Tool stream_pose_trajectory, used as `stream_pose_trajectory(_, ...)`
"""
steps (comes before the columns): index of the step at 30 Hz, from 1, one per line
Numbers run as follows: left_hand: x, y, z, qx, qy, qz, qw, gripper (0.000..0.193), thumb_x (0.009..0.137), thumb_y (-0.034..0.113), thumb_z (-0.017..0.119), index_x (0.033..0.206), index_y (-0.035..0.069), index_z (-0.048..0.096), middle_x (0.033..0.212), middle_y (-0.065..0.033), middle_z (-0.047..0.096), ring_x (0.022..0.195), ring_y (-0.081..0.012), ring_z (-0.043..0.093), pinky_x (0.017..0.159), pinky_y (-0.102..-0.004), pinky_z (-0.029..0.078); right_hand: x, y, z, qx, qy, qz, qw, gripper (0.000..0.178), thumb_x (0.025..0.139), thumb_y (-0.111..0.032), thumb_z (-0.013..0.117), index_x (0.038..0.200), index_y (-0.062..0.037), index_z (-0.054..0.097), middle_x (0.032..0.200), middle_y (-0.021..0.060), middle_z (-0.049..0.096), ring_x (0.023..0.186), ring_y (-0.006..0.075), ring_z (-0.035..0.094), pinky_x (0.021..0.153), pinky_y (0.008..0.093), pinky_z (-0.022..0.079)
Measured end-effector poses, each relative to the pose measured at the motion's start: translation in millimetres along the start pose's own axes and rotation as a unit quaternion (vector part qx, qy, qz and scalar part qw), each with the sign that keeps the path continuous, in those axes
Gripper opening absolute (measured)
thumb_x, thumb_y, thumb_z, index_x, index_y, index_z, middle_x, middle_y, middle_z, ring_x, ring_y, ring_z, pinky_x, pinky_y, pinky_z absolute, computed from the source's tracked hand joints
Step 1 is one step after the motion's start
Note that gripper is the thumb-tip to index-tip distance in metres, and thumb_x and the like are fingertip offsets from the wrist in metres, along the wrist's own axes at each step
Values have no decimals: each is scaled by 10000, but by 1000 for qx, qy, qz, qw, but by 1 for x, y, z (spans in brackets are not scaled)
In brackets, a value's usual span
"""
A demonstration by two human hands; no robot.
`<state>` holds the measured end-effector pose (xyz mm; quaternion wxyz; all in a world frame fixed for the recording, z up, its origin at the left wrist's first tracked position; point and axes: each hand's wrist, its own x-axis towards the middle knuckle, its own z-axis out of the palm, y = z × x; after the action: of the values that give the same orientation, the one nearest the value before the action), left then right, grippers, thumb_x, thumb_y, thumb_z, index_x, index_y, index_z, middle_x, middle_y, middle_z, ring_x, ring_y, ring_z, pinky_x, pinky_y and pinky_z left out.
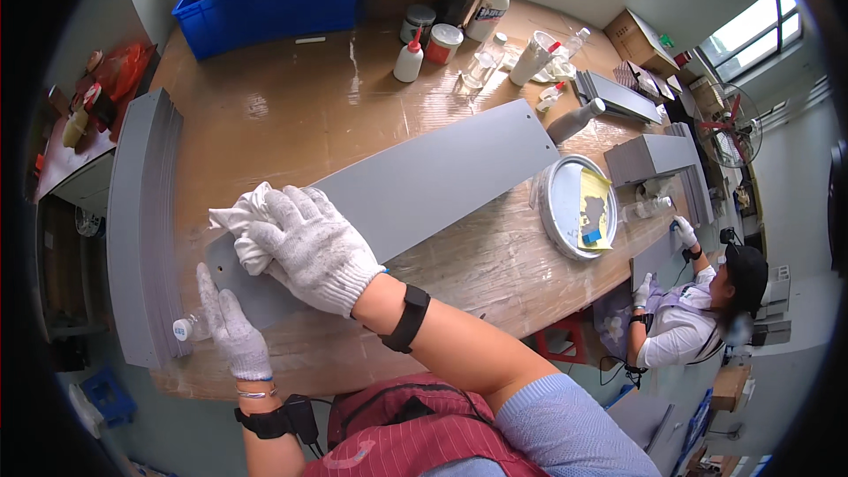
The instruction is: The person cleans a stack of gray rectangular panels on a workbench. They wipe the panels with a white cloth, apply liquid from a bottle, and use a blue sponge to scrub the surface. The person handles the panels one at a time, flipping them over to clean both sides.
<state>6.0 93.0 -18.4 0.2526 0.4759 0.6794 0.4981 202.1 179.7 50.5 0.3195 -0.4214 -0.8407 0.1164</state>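
Note:
A long grey panel with small holes near its ends lies slantwise across the table. My right hand, in a white knitted glove, presses a crumpled white cloth onto its left end, fingers bent over the cloth. My left hand, gloved too, rests against the panel's near left corner with its fingers stretched out. Beside that hand a clear bottle with a white cap lies on its side, partly hidden. A stack of grey panels stands at the table's left edge.
Past the panel's right end stand a grey bottle and a round tub with yellow paper on it. Several bottles and cans, including a white squeeze bottle, stand behind, near a blue crate. A co-worker works at the right.

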Motion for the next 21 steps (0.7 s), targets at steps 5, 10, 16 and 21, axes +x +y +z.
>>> stream_pose_trajectory(5, -4, -7, -6, 19, 39, 7, 999, 487, 1078, 138, 396, 1534, -34, 392, 1604, -146, 403, 1485, -258, 364, 1225, -374, 274, -19, 153, -94, -143, 101, 120, 977, 315, 917, -291, 657, 1111, -45, 625, 1161, 200, 612, 1085, 398, 586, 946, 487, 477)
stream_pose_trajectory(10, -1, -3, 3, 35, 68, 16, 997, 454, 1076, 128, 422, 1497, -38, 443, 1563, -137, 458, 1459, -249, 398, 1217, -380, 289, -83, 286, -202, -249, 135, 445, 850, 381, 1008, -377, 559, 1249, -94, 645, 1187, 253, 647, 1100, 450, 622, 950, 521, 494)
stream_pose_trajectory(16, -7, -3, -6, 196, 113, 67, 972, 340, 1058, 134, 485, 1351, -6, 587, 1368, -148, 598, 1271, -266, 558, 1117, -395, 413, -153, 238, -191, -249, 239, 322, 882, 254, 957, -126, 642, 1207, -84, 656, 1120, 208, 689, 991, 353, 678, 882, 427, 546)
stream_pose_trajectory(21, -18, 28, -14, 79, 67, -25, 994, 292, 1014, 108, 569, 1274, -1, 643, 1262, -140, 676, 1132, -258, 638, 1008, -365, 499, -213, 149, -125, 301, 280, 479, 776, 212, 1027, -171, 635, 1155, -4, 660, 999, 33, 692, 929, 108, 629, 802, 280, 528)
